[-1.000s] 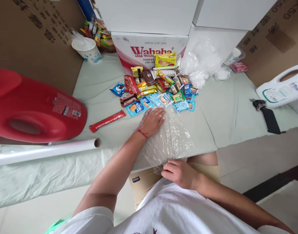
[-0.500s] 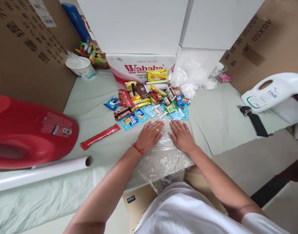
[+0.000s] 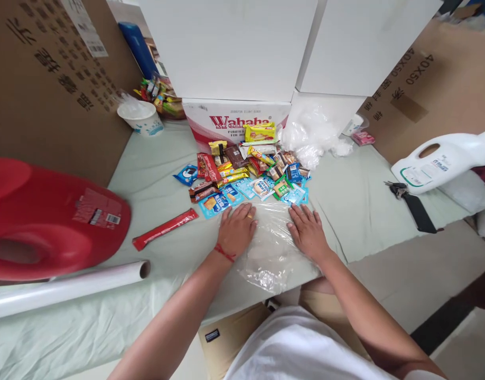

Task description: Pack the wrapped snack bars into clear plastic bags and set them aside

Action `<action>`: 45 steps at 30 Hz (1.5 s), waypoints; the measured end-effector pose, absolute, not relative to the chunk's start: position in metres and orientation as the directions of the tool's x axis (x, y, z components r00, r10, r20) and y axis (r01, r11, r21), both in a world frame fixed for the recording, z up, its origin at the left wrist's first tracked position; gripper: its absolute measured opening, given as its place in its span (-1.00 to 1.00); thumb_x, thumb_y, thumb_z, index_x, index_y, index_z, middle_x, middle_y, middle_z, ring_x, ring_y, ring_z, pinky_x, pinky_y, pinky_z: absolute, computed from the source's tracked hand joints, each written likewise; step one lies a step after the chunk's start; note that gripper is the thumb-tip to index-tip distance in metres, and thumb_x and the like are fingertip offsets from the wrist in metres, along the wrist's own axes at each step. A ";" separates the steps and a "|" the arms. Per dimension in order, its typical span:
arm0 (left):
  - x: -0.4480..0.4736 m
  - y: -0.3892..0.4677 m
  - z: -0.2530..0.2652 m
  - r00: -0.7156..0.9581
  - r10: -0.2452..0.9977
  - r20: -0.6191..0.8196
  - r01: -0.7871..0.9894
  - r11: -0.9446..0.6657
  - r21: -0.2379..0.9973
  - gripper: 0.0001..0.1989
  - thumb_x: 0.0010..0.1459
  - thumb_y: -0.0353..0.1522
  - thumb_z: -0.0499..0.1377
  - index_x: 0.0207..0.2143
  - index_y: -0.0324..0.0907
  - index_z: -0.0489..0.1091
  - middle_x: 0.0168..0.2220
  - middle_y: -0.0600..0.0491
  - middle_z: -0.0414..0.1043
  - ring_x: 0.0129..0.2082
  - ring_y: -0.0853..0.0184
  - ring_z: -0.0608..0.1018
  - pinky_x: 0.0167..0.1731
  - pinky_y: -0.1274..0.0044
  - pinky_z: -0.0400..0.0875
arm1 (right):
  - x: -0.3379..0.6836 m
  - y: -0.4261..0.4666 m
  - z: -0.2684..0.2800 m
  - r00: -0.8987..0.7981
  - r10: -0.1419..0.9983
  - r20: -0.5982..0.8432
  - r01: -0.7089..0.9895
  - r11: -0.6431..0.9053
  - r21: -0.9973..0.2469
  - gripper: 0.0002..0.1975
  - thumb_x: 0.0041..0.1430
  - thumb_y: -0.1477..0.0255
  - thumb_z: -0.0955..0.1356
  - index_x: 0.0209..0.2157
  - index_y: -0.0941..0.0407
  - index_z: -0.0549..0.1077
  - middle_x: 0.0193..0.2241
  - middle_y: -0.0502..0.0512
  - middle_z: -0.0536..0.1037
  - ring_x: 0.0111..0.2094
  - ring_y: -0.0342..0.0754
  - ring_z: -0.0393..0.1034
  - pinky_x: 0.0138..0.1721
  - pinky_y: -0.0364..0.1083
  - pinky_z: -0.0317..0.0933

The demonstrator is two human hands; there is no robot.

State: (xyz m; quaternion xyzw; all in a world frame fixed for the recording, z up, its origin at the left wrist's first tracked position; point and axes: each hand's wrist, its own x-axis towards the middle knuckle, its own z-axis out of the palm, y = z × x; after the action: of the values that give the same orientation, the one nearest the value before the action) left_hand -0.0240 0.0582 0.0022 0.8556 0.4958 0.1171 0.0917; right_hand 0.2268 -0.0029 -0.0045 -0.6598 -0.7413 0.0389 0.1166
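Observation:
A clear plastic bag (image 3: 271, 248) lies on the cloth-covered table (image 3: 175, 253), crinkled toward the near edge. My left hand (image 3: 237, 229) rests flat on its left side, fingers stretched forward. On the bag's right side my right hand (image 3: 308, 232) presses flat with its fingers slightly spread. Just beyond my fingertips is a pile of wrapped snacks (image 3: 234, 171), with blue packets (image 3: 214, 203) nearest my left hand and a green packet (image 3: 282, 188) nearer the right. To the left of my left hand lies a long red stick packet (image 3: 165, 229).
On the left stand a red jug (image 3: 60, 211), a white roll (image 3: 68, 287) and a paper cup (image 3: 140, 119). White boxes (image 3: 242, 47) stand behind the snacks, beside crumpled clear plastic (image 3: 311, 132). At right are a white jug (image 3: 444, 158), keys (image 3: 397, 189) and a black phone-like object (image 3: 420, 211).
My hands have moved apart, the left one leftward and the right one rightward, sliding over the bag. The bag's near part has drawn up from the table edge and lies flatter.

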 end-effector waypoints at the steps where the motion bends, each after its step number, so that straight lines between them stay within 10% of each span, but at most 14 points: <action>1: -0.023 0.057 -0.001 0.474 0.874 0.105 0.830 -0.483 0.278 -0.49 0.43 -0.21 -0.09 0.33 -0.10 0.30 0.39 -0.09 0.26 0.38 0.09 0.30 0.37 0.06 0.03 | 0.229 -0.001 -0.002 -0.104 0.985 0.137 0.959 0.136 -0.248 -0.51 0.49 0.23 0.17 0.31 0.09 0.37 0.34 0.25 0.36 0.41 0.23 0.06 0.34 0.40 -0.05; 7: -0.021 0.050 -0.009 0.501 0.861 0.086 0.823 -0.505 0.261 -0.27 0.40 0.04 -0.14 0.44 -0.15 0.09 0.48 -0.14 0.00 0.47 0.03 0.12 0.42 -0.02 -0.21 | 0.245 0.056 0.040 0.086 0.969 0.231 0.902 0.023 -0.431 -0.65 0.43 0.24 0.23 -0.10 0.10 0.59 -0.15 0.22 0.63 -0.07 0.14 0.44 0.02 0.10 0.33; 19: -0.022 0.050 -0.011 0.568 0.821 0.061 0.789 -0.564 0.244 -0.19 0.32 0.12 -0.02 0.46 -0.10 0.06 0.50 -0.13 -0.07 0.49 0.04 0.08 0.44 0.00 -0.32 | 0.187 0.179 0.066 0.015 0.998 -0.061 0.996 -0.020 -0.084 -0.49 0.28 0.31 0.36 0.20 0.20 0.31 0.16 0.39 0.39 0.09 0.23 0.41 0.01 0.08 0.35; 29: -0.023 0.052 -0.014 0.580 0.811 0.078 0.775 -0.579 0.255 -0.16 0.30 0.14 0.00 0.47 -0.10 0.04 0.50 -0.14 -0.07 0.49 0.00 0.07 0.43 -0.02 -0.32 | 0.220 0.177 0.104 -0.500 0.817 -0.288 0.857 0.514 -0.030 -0.42 0.18 0.36 0.45 0.24 0.11 0.41 0.12 0.26 0.47 0.01 0.16 0.44 -0.06 -0.04 0.24; 45: -0.023 0.049 -0.014 0.586 0.808 0.060 0.769 -0.578 0.271 -0.07 0.23 0.21 0.03 0.46 -0.11 0.05 0.50 -0.15 -0.10 0.49 -0.04 0.06 0.43 -0.01 -0.36 | 0.216 0.144 0.071 -0.326 0.889 -0.321 0.930 0.363 0.062 -0.52 0.13 0.32 0.46 0.10 0.11 0.48 0.02 0.29 0.58 -0.04 0.21 0.51 -0.21 -0.06 0.27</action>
State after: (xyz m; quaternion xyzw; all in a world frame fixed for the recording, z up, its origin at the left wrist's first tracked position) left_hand -0.0233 0.0493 -0.0138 0.8839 0.4462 0.0890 0.1086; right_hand 0.2163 0.1444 0.0708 -0.5602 -0.8116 0.0667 -0.1516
